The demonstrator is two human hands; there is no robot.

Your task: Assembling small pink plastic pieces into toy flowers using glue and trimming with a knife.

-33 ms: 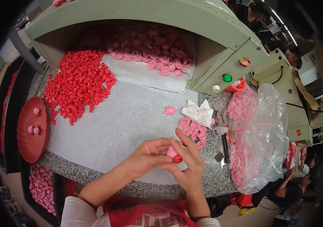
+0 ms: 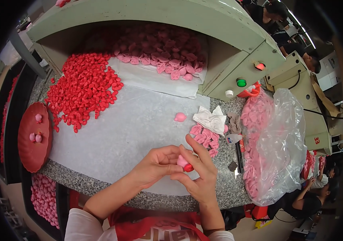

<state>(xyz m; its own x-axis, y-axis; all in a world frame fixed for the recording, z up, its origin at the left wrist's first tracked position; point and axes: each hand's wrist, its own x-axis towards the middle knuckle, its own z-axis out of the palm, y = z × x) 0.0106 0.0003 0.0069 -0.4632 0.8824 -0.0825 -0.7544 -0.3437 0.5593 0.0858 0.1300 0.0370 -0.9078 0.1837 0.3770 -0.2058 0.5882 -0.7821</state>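
Observation:
Above the near edge of the work surface, both my hands meet around one small pink moulded rubber piece (image 2: 182, 160). A glossy red oval piece (image 2: 188, 168) sits against its lower right end. My left hand (image 2: 159, 162) pinches the pink piece between thumb and fingertips. My right hand (image 2: 198, 172) curves round from the other side, thumb and fingers closed about the red piece; its exact contact is partly hidden. Beyond my hands a single pink piece (image 2: 180, 117) lies on the white sheet (image 2: 139, 116). Several folded pink pieces (image 2: 206, 138) lie near a crumpled white cloth (image 2: 210, 120).
A heap of red pieces (image 2: 85, 86) lies at the left, beside a red scalloped dish (image 2: 27, 150) holding a few pink pieces. Under the pale green housing (image 2: 159, 12) are many pink pieces (image 2: 167, 56). A clear plastic bag (image 2: 284, 148) of pink pieces stands right, near a black pen (image 2: 239, 156).

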